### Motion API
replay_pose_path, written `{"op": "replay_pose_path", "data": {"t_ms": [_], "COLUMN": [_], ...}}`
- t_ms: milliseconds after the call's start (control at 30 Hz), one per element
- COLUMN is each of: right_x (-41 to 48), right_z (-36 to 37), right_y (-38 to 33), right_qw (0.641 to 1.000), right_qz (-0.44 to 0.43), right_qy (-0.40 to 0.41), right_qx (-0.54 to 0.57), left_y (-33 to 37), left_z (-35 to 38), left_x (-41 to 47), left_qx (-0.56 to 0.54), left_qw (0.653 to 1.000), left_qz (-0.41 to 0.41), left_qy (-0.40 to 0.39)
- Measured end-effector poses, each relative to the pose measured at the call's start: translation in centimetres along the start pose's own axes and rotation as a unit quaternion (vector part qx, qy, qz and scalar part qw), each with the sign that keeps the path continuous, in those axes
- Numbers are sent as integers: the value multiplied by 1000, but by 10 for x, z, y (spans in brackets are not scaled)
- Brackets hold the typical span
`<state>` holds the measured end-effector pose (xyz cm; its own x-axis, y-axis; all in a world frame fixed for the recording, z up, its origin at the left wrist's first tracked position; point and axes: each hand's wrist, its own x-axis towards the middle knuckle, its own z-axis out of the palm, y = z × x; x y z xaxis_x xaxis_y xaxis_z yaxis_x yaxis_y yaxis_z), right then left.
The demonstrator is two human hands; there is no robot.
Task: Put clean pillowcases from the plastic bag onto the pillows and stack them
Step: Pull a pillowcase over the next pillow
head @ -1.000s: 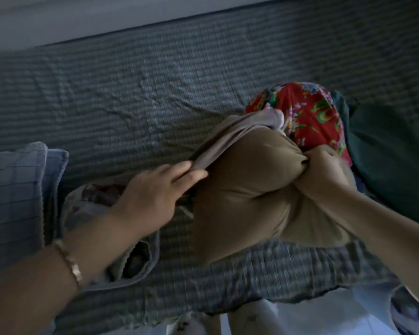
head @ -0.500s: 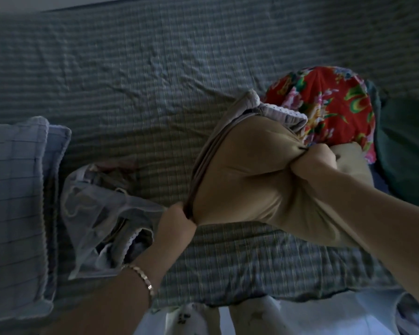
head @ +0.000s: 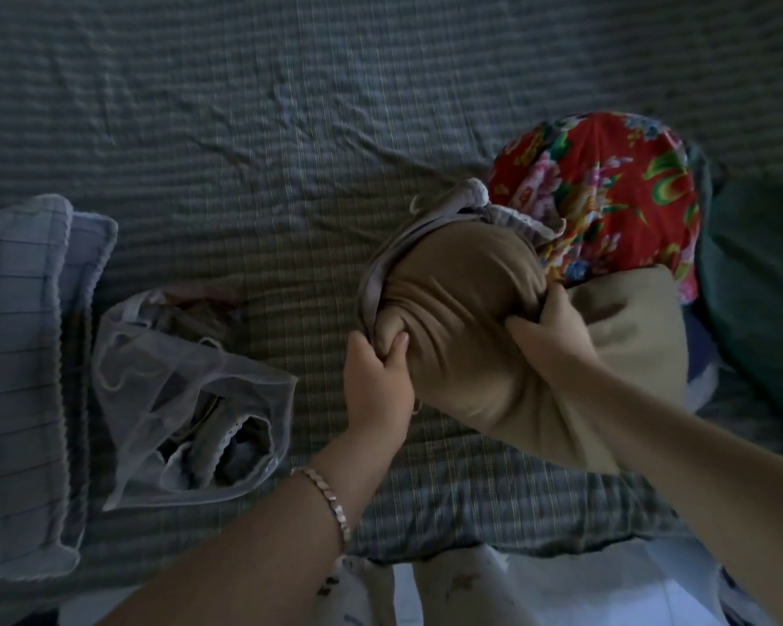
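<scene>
Bed (head: 290, 128), left edge: two checked pillows (head: 14, 377), overlapping. Plastic bag (head: 177, 399) beside them. Mid-bed: left hand (head: 378, 381) pinches grey pillowcase (head: 376, 282) hem; right hand (head: 557, 336) grips tan pillow (head: 462, 309), bunched. Floral pillow (head: 606, 187) touching behind.

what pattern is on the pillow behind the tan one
The pillow is red floral, with pink and green; head view.
</scene>
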<state>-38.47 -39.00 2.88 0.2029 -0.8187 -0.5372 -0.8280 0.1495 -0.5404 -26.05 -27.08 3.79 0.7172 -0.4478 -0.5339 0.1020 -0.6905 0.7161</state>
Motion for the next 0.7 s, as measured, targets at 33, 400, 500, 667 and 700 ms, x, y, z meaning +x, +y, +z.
{"op": "replay_pose_path", "data": {"t_ms": [33, 400, 500, 667, 700], "right_x": [-4, -11, -9, -4, -5], "right_z": [5, 43, 49, 49, 47], "right_y": [3, 20, 34, 40, 40], "right_qw": [999, 970, 973, 991, 989], "right_qz": [-9, -63, -65, -63, -75], "right_qy": [-18, -81, -65, -22, -17], "right_qx": [31, -220, -210, -119, -127], "left_y": [5, 20, 31, 39, 37], "left_z": [5, 22, 16, -18, -25], "left_x": [0, 2, -4, 10, 16], "left_qx": [-1, 120, 154, 288, 324], "left_qw": [1000, 990, 977, 941, 928], "left_qz": [-11, 38, 98, 47, 29], "left_qy": [-6, -67, -108, -171, -180]}}
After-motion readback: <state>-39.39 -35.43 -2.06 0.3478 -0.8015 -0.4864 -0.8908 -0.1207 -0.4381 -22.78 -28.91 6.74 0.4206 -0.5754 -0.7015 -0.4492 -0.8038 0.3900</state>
